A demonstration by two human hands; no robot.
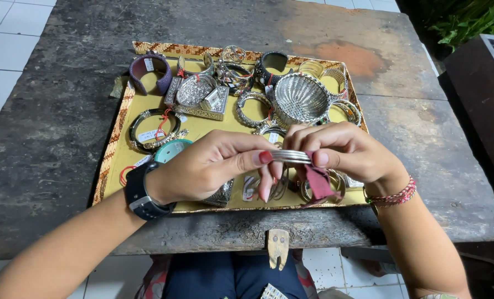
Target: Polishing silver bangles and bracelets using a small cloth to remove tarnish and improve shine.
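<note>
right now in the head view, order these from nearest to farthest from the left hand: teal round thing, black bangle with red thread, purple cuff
1. The teal round piece, just above the left hand at its wrist side.
2. The black bangle, farther up on the left of the tray.
3. The purple cuff, at the tray's far left corner.

Bracelets crowd the tray; bare table flanks it.

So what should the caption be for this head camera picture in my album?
Two hands, left hand and right hand, hold a silver bangle and red cloth above a yellow tray of jewellery.
</note>
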